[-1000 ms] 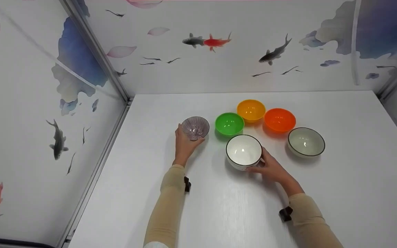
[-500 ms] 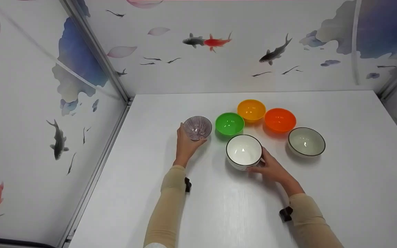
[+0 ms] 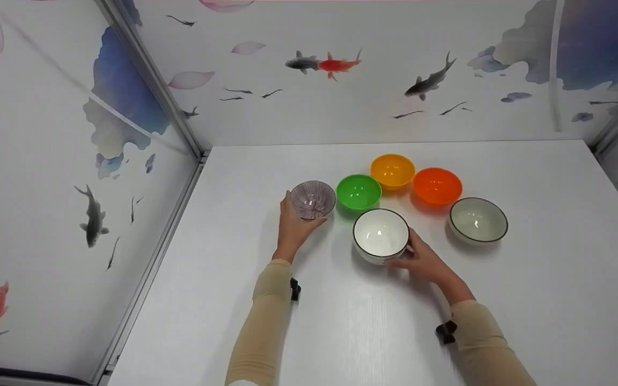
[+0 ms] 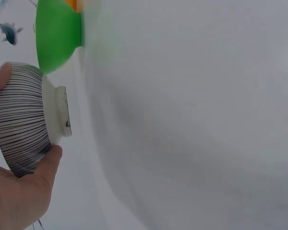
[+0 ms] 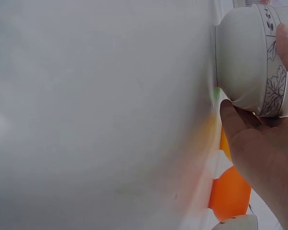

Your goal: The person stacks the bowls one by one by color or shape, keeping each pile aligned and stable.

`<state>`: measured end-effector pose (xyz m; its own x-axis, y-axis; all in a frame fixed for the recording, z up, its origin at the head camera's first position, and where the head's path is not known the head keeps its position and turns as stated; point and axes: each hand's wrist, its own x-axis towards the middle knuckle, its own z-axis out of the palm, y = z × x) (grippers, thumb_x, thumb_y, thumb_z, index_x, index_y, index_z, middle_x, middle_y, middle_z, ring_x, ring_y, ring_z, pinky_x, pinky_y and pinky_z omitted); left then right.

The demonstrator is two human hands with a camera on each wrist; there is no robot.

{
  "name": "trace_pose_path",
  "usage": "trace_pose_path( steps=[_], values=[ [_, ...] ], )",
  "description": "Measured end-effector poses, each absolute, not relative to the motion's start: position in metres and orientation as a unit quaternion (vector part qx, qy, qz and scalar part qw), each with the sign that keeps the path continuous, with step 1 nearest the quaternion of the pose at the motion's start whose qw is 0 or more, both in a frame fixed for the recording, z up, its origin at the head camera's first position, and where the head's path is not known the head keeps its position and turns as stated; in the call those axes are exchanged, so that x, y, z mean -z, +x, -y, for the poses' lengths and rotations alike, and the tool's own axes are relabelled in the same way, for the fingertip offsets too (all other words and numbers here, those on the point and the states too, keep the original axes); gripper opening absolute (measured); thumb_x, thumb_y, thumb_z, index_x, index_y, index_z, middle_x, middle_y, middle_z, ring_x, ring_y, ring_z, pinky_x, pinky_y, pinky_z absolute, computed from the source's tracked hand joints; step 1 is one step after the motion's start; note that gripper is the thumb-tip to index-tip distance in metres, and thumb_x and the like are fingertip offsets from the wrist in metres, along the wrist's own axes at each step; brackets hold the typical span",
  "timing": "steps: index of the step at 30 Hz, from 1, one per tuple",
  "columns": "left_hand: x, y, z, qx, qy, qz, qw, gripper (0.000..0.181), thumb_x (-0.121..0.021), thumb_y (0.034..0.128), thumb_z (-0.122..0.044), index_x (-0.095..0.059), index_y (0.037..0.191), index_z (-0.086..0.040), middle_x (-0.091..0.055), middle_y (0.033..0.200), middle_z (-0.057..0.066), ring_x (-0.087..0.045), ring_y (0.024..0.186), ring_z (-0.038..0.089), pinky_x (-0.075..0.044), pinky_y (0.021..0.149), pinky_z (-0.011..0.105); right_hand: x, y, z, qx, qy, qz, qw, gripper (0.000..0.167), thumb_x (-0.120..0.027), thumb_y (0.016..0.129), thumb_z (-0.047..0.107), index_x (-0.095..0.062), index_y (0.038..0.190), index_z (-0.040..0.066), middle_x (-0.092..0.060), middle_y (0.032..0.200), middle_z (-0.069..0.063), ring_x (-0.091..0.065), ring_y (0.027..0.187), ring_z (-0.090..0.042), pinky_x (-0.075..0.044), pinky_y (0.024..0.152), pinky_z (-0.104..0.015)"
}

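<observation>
A striped bowl (image 3: pixel 313 199) is gripped at its near left side by my left hand (image 3: pixel 294 228); in the left wrist view the same bowl (image 4: pixel 24 115) shows dark lines and a white foot, tilted and off the table, beside the green bowl. The green bowl (image 3: pixel 359 192) stands just right of it in the head view. My right hand (image 3: pixel 426 264) holds the white cup (image 3: pixel 381 233) by its right side, where the handle is. In the right wrist view the cup (image 5: pixel 247 57) has a leaf-patterned band, with the thumb and fingers (image 5: pixel 235 120) around it.
Behind the cup stand a yellow bowl (image 3: pixel 392 171) and an orange bowl (image 3: pixel 437 186). A pale bowl with a dark rim (image 3: pixel 478 220) is at the right. The white table (image 3: pixel 352 332) meets a painted wall (image 3: pixel 373 118) at the back.
My left hand has moved the striped bowl rightward, up close to the green bowl. The right hand and the white cup have stayed in place.
</observation>
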<state>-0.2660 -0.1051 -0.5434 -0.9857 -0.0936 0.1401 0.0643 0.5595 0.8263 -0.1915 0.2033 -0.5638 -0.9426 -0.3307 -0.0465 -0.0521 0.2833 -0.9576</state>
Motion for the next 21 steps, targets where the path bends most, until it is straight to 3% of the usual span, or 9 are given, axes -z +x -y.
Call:
trace_pose_path(
  steps=[21],
  values=[
    [0.5432,-0.2583,0.0998,0.472,-0.009,0.878,0.081,0.117,-0.089,0.0714,-0.031,-0.018,0.155,0.007,-0.035,0.155,0.025,-0.035,0.146,0.038,-0.030,0.123,0.046,0.5640,-0.1913,-0.2028,0.586,-0.114,-0.794,0.120,0.107,-0.085,0.079,0.016,-0.015,0.159,0.005,-0.025,0.163,-0.019,-0.024,0.151,-0.040,-0.021,0.123,-0.056]
  ],
)
